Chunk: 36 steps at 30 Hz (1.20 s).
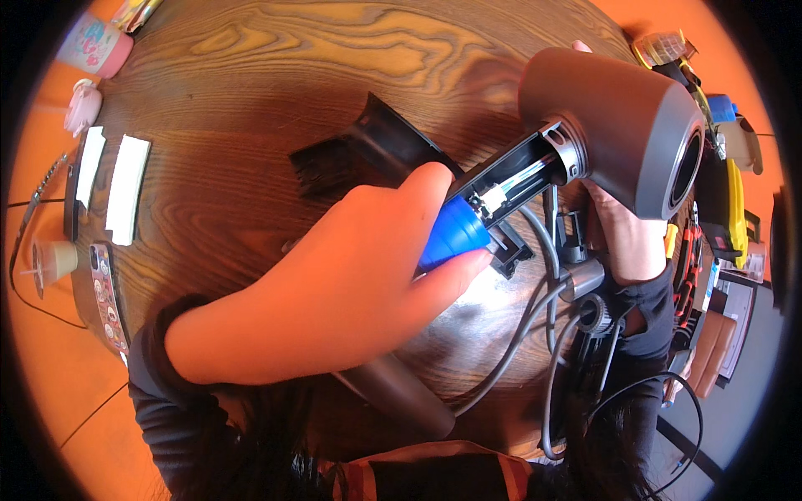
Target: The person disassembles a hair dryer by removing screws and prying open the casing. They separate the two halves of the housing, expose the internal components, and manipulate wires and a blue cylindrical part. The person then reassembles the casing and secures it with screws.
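Note:
A dark grey hair dryer (pixel 603 117) is held up over the table, its round head at the upper right. Its handle (pixel 522 171) is opened lengthwise, baring thin wires and a white connector (pixel 493 199). My left hand (pixel 334 275) is closed around a blue, ribbed cone-shaped part (pixel 455 234) at the handle's lower end. Behind the head, my right hand (pixel 626 238) grips the dryer; most of its fingers are hidden, with one fingertip showing past the far side. A curved black shell piece (pixel 393 138) lies on the table beyond my left hand.
Near me lie a dark tube (pixel 397 397) and a looping grey cord (pixel 510 355). A patterned phone (pixel 107 288) and white paper pieces (pixel 128 190) rest at the left. Red-handled tools (pixel 688 267) and a yellow-and-black case (pixel 731 213) line the right edge.

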Available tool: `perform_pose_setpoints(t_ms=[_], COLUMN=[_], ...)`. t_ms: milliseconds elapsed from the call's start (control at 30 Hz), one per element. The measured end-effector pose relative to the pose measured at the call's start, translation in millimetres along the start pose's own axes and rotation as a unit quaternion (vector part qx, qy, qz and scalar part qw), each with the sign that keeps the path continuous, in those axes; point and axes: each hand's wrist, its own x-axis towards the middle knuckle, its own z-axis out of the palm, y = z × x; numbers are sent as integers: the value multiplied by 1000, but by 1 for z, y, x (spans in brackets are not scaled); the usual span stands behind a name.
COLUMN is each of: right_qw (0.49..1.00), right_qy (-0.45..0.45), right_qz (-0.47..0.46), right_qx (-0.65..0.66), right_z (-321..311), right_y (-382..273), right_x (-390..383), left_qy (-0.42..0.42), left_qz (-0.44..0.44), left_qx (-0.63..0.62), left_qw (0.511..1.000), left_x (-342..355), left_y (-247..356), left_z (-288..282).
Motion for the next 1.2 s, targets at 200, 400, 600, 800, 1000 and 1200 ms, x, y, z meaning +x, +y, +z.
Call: perform_pose_setpoints(t_ms=[200,400,600,800,1000,1200], right_qw=[1000,998,996,994,994,994], right_qy=[-12,-39,-68,-86,-94,-97], right_qz=[-2,2,12,16,15,15], right_qx=[19,50,63,66,61,52], right_z=[-3,-5,-8,-9,-7,-5], right_y=[-3,-7,-6,-5,-7,-9], right_x=[-1,1,8,9,7,4], left_qy=[-39,-196,-172,-57,-10,-37], left_qz=[-9,-55,11,61,107,63], left_qx=[-29,-204,-132,-55,-3,3], left_qw=[999,958,976,995,994,997], left_x=[-4,3,-6,-17,-21,-24], left_y=[8,8,4,0,-3,3], left_z=[-5,-9,0,17,24,25])
